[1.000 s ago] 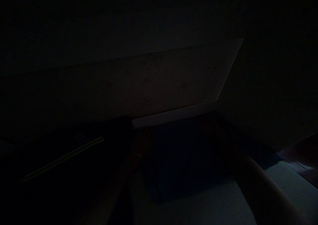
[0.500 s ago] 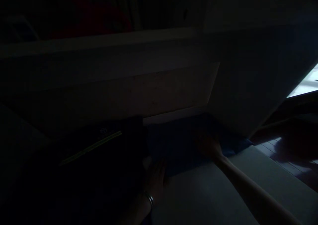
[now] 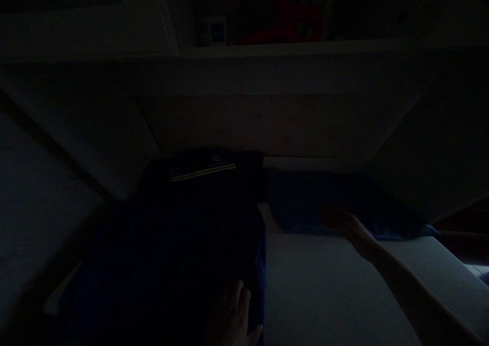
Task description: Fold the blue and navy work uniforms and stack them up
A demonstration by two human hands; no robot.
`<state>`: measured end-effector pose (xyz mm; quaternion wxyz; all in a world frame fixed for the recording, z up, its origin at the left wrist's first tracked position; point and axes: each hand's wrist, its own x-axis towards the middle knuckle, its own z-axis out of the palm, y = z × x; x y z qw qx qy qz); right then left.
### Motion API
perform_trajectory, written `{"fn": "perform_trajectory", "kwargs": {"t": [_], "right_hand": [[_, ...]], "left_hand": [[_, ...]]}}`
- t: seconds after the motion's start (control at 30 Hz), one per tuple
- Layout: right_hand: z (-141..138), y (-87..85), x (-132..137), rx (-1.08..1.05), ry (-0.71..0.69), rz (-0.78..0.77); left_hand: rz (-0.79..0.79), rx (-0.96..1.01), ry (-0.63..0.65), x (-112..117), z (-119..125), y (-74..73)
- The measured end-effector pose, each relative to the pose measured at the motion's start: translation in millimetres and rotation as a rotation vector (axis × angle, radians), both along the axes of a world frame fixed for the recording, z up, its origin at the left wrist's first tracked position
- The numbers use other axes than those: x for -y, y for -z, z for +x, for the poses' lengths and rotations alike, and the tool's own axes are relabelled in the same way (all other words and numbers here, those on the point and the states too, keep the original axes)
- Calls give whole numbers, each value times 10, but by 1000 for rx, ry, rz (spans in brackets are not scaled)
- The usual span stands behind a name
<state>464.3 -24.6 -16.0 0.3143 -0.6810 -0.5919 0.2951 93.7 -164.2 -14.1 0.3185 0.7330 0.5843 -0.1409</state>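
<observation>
The picture is very dark. A large dark blue garment-like cloth [image 3: 164, 254] with a yellow-green stripe and a small pale logo at its far end lies spread on the left. My left hand [image 3: 237, 315] rests over its right part, fingers partly bent and thumb apart, apparently holding nothing. Right of it, a folded blue cloth [image 3: 317, 198] lies along the back of the pale surface. At the front edge of this cloth is my right hand [image 3: 353, 229], fingers stretched out and dim; whether it touches the cloth is hard to see.
The pale flat surface [image 3: 324, 290] sits in a recess between side panels, with a faintly patterned back panel [image 3: 260, 127]. Above runs a shelf edge [image 3: 298, 49] bearing a red object [image 3: 294, 20] and a small box with a blue patch [image 3: 214, 31].
My view has swung left. My left hand has moved from the folded cloth's left edge onto the larger dark blue cloth. My right hand has drawn back to the folded cloth's front edge.
</observation>
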Motion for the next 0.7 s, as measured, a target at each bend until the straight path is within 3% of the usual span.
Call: {"fn": "perform_trajectory", "kwargs": {"t": [0.1,0.17,0.23,0.3,0.37,0.43,0.5,0.6,0.7], "right_hand": [[-911,113,145,-459,-174,-191],[-1384,167,185,-500,-241,-236],[-1683,208,178,-487,-279,-262],[-1833,260,145,-430,-273,-299],[-1904,347,111,-323,-238,-335],[-1957,475,88,-204,-225,-328],[-2012,621,65,-82,-226,-225],[-2088,791,0,57,-191,-22],[-2152,796,-91,-43,-137,5]], "left_hand": [[162,32,-76,183,-144,68],[208,138,-123,196,-273,-5],[252,254,-200,149,-427,-121],[316,304,-250,77,-578,-183],[396,253,-201,18,-701,-130],[466,171,-68,-9,-787,28],[497,102,37,-19,-833,225],[501,22,45,-43,-835,453],[535,-30,-1,-108,-819,530]]}}
